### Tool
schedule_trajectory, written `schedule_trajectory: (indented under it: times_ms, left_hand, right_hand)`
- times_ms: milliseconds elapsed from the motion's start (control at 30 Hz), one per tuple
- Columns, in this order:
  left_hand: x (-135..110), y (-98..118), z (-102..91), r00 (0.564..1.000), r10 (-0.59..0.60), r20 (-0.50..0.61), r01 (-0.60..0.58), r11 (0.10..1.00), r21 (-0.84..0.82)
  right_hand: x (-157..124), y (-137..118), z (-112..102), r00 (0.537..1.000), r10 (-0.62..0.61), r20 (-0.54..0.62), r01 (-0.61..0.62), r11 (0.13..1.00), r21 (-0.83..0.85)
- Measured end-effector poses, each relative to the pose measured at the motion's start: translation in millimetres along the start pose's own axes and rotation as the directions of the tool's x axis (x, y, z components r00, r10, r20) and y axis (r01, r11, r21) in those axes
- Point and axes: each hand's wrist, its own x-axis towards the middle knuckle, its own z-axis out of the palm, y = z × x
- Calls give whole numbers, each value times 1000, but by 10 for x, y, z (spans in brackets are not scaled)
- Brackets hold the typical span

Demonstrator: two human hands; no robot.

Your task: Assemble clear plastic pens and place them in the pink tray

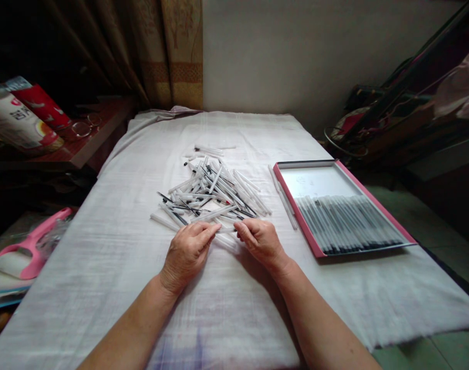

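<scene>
A loose pile of clear pen tubes and thin black refills (211,195) lies on the white cloth (142,257) in the middle of the table. My left hand (188,252) and my right hand (259,239) meet at the pile's near edge, fingers pinched on the two ends of one clear pen tube (227,230) held level between them. To the right a red-rimmed tray (294,205) holds a neat row of several finished pens (350,223) across its near half.
Two loose tubes (283,198) lie along the tray's left rim. A low shelf at the left carries packets (18,121). A pink tool (30,246) lies at the lower left. Bags and clutter (412,103) crowd the right; a curtain hangs behind.
</scene>
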Motion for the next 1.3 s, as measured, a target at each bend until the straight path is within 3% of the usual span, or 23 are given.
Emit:
schedule_trajectory:
  times_ms: [233, 600, 800, 1100, 1300]
  left_hand:
    - [4, -58, 12, 998, -31, -48, 31, 999, -8]
    - [-3, -32, 26, 999, -34, -12, 34, 999, -14]
    - [-3, -53, 21, 999, -31, -30, 31, 1000, -7]
    - [-1, -35, 18, 999, -38, -10, 37, 999, -38]
    - [4, -42, 10, 999, -48, -10, 48, 998, -34]
  right_hand:
    - [-21, -50, -28, 1000, 22, -3, -22, 987, 162]
    - [-1, -44, -37, 999, -6, 36, 5, 1000, 18]
    - [-23, -47, -50, 1000, -21, 18, 19, 994, 110]
    - [-11, -16, -45, 998, -55, 9, 55, 998, -6]
    - [-19, -15, -55, 997, -74, -9, 75, 995, 73]
